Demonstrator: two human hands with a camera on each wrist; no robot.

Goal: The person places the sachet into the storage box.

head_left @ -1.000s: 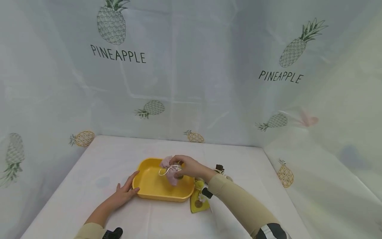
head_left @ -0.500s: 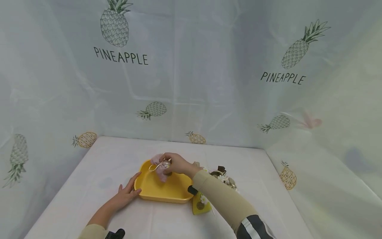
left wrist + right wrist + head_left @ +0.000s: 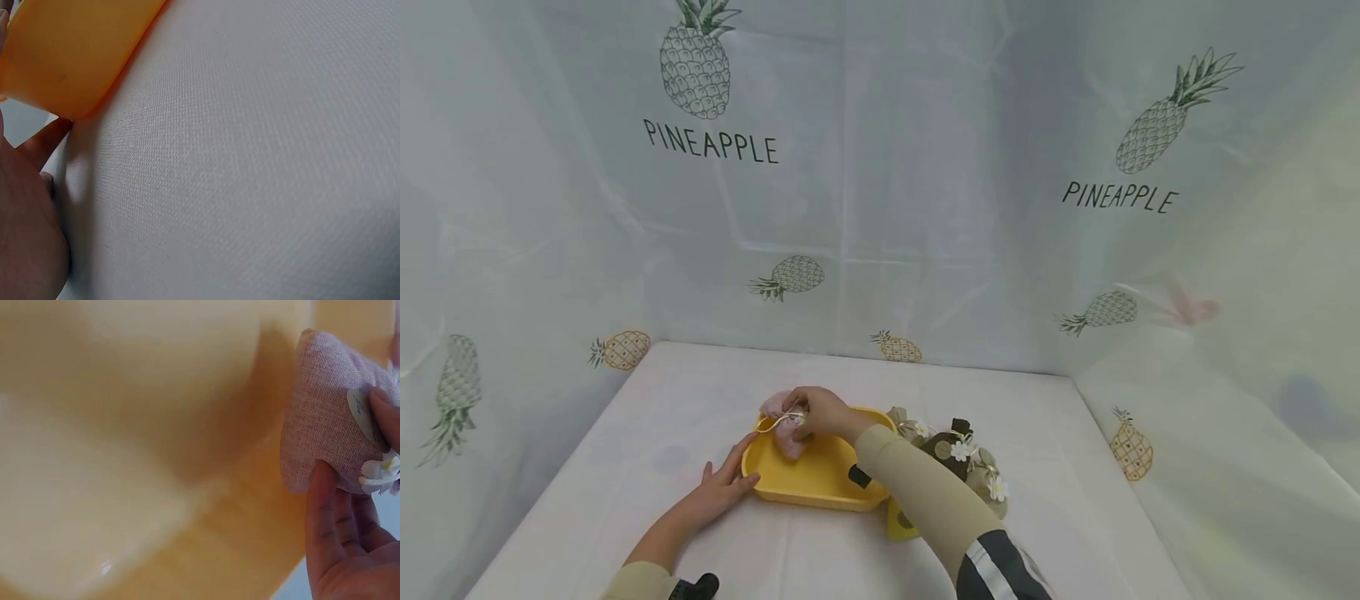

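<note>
My right hand point(image 3: 824, 412) pinches a small pink drawstring pouch point(image 3: 789, 442) with a white cord, over the left part of a yellow tray point(image 3: 835, 479). The right wrist view shows the pink cloth close up, with an oval label point(image 3: 360, 415) and a white flower point(image 3: 380, 475) on it; the thumb lies over the label and fingers support the underside. My left hand point(image 3: 722, 490) rests against the tray's left end, fingers extended and touching it. In the left wrist view a finger meets the tray's lower edge.
Right of the tray, partly behind the right sleeve, lie other pouches: a dark brown pouch point(image 3: 946, 450), beige pouches point(image 3: 988, 482) with white flowers, and a yellow-green pouch point(image 3: 898, 525). A white cloth covers the table point(image 3: 700, 392); a pineapple-print curtain point(image 3: 925, 250) hangs behind.
My right hand has carried the pink pouch leftward across the tray toward its left end. More of the pouches on the right now show. My left hand keeps its place on the tray.
</note>
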